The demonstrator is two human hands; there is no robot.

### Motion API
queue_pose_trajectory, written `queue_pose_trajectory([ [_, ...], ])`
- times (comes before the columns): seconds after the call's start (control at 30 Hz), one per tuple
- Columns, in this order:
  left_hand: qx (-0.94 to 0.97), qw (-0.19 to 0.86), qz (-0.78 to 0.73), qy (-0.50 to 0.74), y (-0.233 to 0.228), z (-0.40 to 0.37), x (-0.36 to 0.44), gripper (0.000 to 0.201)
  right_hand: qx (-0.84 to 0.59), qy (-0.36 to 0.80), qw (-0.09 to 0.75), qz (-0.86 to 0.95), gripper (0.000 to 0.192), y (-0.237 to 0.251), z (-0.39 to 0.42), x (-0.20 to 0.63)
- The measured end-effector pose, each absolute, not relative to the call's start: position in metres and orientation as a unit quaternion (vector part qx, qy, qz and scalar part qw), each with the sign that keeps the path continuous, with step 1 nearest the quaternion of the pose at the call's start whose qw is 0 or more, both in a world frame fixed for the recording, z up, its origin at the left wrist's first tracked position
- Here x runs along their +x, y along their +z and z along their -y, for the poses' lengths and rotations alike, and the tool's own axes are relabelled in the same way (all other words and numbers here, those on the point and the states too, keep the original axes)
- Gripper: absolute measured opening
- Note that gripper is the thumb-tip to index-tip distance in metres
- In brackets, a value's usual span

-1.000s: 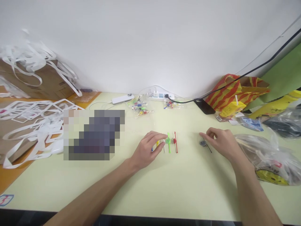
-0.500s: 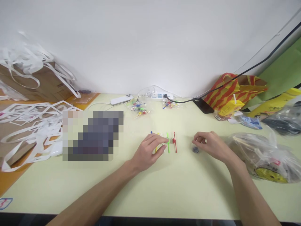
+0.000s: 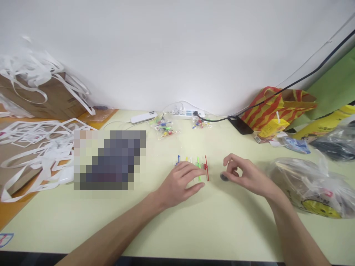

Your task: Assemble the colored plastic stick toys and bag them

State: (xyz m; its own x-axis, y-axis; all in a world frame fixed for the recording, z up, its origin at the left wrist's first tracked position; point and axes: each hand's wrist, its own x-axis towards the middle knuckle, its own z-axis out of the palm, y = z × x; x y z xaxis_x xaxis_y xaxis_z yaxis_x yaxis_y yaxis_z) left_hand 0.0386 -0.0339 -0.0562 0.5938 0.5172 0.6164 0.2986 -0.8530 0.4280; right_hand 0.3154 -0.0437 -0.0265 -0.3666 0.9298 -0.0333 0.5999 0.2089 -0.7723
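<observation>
red stick [image 3: 206, 169] between hands; bag print [image 3: 318, 207] unreadable.

1. The surface [image 3: 210, 221] under my hands is smooth, matt, pale yellow-green laminate.
2. The red stick [image 3: 206, 169] and green stick [image 3: 198, 164] look like thin glossy plastic.
3. The small dark disc [image 3: 224, 177] at my right fingers [image 3: 231, 173] looks like dull plastic or metal; I cannot tell which.
4. The clear bag [image 3: 310, 184] is crinkled, shiny plastic film.
5. The white strips [image 3: 41, 147] look like matt paper.
</observation>
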Motion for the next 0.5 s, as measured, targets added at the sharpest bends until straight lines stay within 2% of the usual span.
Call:
queue_pose_trajectory([
  [0.07, 0.895, 0.13, -0.224, 0.363, -0.055, 0.036, 0.042, 0.032, -0.483, 0.376, 0.284, 0.738, 0.019, -0.026, 0.048, 0.301],
  [0.13, 0.905, 0.119, -0.22, 0.343, -0.056, 0.038, 0.044, 0.037, -0.457, 0.393, 0.305, 0.737, 0.02, -0.028, 0.053, 0.286],
  [0.33, 0.914, 0.099, -0.194, 0.342, -0.059, 0.037, 0.044, 0.022, -0.416, 0.422, 0.292, 0.751, 0.02, -0.038, 0.058, 0.261],
  [0.5, 0.906, 0.103, -0.186, 0.366, -0.06, 0.035, 0.043, 0.025, -0.397, 0.433, 0.316, 0.745, 0.014, -0.037, 0.057, 0.262],
])
